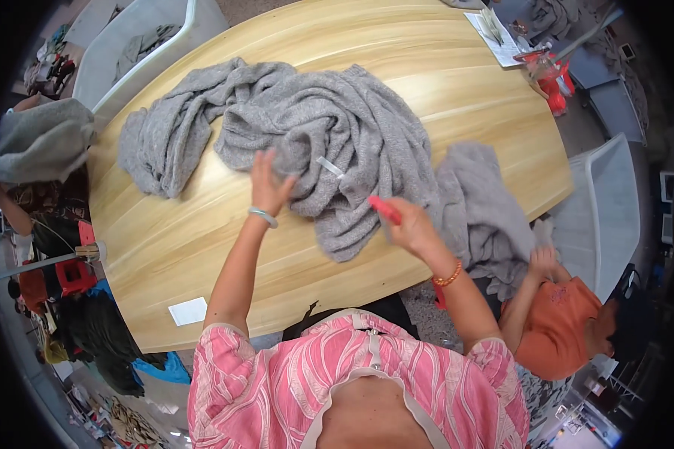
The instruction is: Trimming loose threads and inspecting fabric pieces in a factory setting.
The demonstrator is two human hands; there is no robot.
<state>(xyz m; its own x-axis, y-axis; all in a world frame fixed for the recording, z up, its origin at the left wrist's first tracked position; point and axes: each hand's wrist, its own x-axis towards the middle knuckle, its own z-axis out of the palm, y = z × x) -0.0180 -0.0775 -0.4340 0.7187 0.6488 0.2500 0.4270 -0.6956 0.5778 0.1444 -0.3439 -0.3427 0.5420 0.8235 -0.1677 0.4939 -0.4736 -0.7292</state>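
A heap of grey knit garments (382, 135) lies in loose folds on the pale wooden table (457, 67), with a small white label (330, 167) showing among the folds. At the heap's near left edge is my left hand (269, 183), its fingers spread and blurred at the tips, against or just over the knit. My right hand (413, 228) is closed round a small red tool (384, 209) whose working end I cannot make out. That hand sits over the near right side of the heap.
A co-worker in an orange shirt (553, 329) handles another grey knit (479, 194) at the right edge. Another person's grey garment (41, 138) hangs at the left. White bins (210, 26) flank the table; a paper slip (188, 311) lies near left.
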